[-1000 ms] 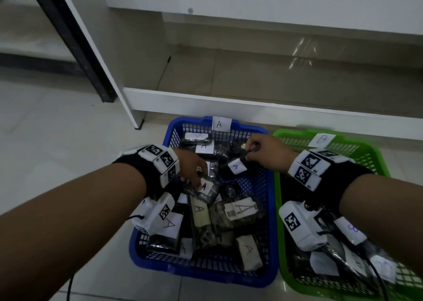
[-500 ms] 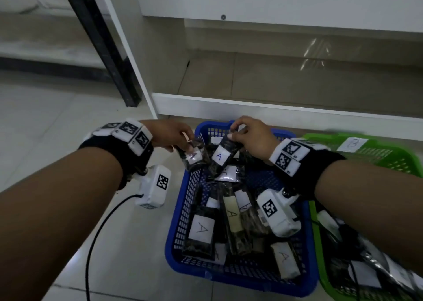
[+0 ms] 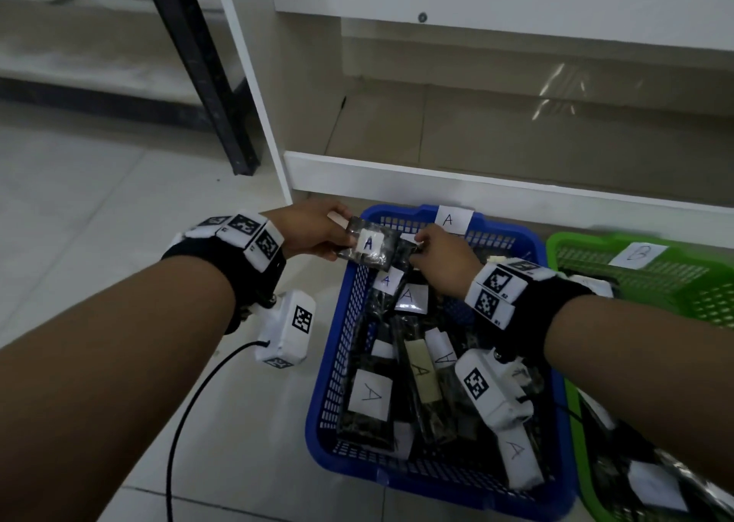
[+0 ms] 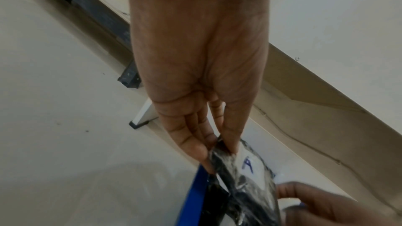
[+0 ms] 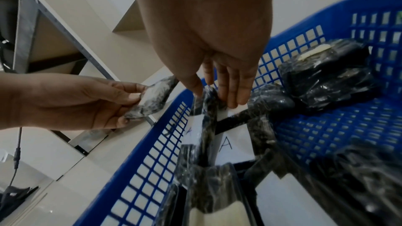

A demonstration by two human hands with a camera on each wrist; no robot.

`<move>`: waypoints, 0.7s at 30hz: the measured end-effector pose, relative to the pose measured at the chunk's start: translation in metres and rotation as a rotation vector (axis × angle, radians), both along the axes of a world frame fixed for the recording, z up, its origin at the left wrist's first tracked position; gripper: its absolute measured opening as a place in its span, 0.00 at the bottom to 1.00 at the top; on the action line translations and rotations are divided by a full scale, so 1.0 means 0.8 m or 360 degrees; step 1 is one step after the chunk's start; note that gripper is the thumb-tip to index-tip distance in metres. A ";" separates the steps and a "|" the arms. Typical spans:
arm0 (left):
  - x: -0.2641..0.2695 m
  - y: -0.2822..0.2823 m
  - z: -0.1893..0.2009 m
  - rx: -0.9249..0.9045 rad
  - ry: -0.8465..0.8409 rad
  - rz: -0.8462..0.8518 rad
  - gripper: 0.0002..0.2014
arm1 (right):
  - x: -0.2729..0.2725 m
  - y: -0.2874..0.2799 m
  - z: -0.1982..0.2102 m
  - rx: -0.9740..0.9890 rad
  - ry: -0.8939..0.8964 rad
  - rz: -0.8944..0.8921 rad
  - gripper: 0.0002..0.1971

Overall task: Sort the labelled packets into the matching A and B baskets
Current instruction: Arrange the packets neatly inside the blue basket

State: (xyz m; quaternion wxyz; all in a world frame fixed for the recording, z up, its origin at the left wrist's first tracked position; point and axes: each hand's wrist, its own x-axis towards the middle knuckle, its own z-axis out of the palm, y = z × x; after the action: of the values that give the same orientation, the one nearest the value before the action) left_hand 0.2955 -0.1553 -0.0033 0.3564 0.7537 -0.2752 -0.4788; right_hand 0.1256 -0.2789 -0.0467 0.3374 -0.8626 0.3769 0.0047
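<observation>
Head view, held packet: a dark plastic packet with a white label marked "A" sits above the far left corner of the blue basket, raised off the pile.
Left hand: the left hand pinches the left end of that packet between thumb and fingers; the left wrist view shows the thumb on top and the fingers underneath.
Right hand: the right hand is just beside the packet's right end; the right wrist view shows its thumb and fingers closed on the top of a second dark packet that hangs down into the blue basket, a white label on it.
Blue basket: it stands on the floor with a paper tag "A" on its far rim and holds many dark packets with white "A" labels, lying flat and overlapping.
Green basket: the green basket stands touching the blue one on its right, with a paper tag marked "B" on its far wall; a few packets with white labels show at its near end.
Surroundings: both baskets sit on a pale tiled floor in front of a low white shelf; a black post rises at the far left.
Wrist gear: each wrist carries a black band with white marker blocks and a white camera unit below it; a black cable trails from the left one.
</observation>
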 end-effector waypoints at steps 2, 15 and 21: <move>-0.007 -0.008 0.001 -0.0074 -0.0047 0.0001 0.17 | -0.002 -0.011 0.009 -0.0006 -0.0089 -0.0089 0.15; -0.069 -0.045 -0.052 0.0082 -0.1813 -0.0610 0.27 | -0.076 -0.057 0.059 0.0336 0.0902 0.0817 0.16; -0.086 -0.046 -0.055 0.0074 -0.1931 -0.0590 0.24 | -0.102 -0.021 0.057 0.0346 0.1487 0.1308 0.36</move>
State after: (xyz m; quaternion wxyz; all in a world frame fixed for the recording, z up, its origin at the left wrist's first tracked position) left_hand 0.2264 -0.1920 -0.0474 0.0318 0.8383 -0.5437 -0.0261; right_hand 0.0438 -0.2960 -0.0014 0.1936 -0.8045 0.1196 0.5486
